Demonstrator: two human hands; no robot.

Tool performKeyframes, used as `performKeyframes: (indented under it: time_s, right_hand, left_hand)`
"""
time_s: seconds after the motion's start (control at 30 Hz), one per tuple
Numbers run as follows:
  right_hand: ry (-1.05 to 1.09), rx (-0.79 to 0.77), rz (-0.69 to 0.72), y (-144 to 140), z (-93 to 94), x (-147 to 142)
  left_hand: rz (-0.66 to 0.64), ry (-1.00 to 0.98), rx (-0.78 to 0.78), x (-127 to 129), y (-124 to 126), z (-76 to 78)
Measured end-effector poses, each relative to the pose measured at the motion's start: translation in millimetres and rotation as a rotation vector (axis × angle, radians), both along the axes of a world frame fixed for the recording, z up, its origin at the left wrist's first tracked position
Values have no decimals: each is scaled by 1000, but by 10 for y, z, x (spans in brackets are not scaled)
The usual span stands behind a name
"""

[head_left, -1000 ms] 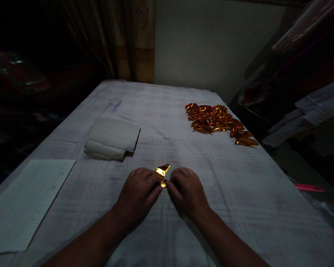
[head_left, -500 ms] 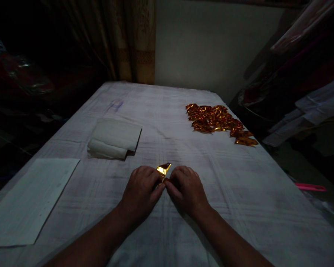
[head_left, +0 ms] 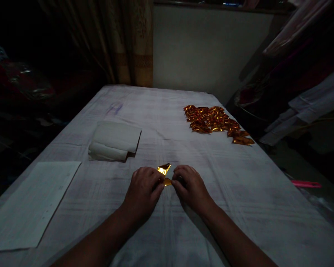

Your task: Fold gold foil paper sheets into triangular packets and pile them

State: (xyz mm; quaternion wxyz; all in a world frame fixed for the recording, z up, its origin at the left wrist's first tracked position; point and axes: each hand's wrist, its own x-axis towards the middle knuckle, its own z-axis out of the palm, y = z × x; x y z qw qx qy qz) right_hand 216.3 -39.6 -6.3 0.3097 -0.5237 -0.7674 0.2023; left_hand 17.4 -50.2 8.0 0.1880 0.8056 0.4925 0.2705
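Both hands are down at the middle of the table (head_left: 239, 196), toward the near edge, with a shiny gold foil piece (head_left: 164, 170) right between them! The left hand (head_left: 143, 189) has it, thumb and curled fingers closed on the foil, one pointed end sticking out toward the far edge. Opposite, the right hand (head_left: 192, 189) curls in, fingertips at the foil's lower corner; whether they pinch it, one cannot tell. Over by the right edge, toward the far corner, lies a crowd of folded gold pieces (head_left: 215, 120). Left of centre sits a folded grey paper (head_left: 114, 139), and along the left edge a pale sheet (head_left: 30, 202) carries faint marks, too dim to read. A purple scribble (head_left: 114, 108) shows near the far left corner.
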Motion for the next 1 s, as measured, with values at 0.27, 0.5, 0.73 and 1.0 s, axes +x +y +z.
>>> performKeyframes:
  time_s: [0.27,0.5,0.73,1.0]
  right_hand:
    - [3,11,-10,-3,-29,3]
    - [4,12,-11,-8,-17,-8]
    - [27,22,8,1,-47,23]
    - [72,53,31,-4,-9,32]
  left_hand:
    - [-43,15,79,-5,-8,-6]
    - [-43,67,74,-7,-4,-14]
    - [-34,59,95,-11,-4,-24]
    - [-42,58,70,-11,5,6]
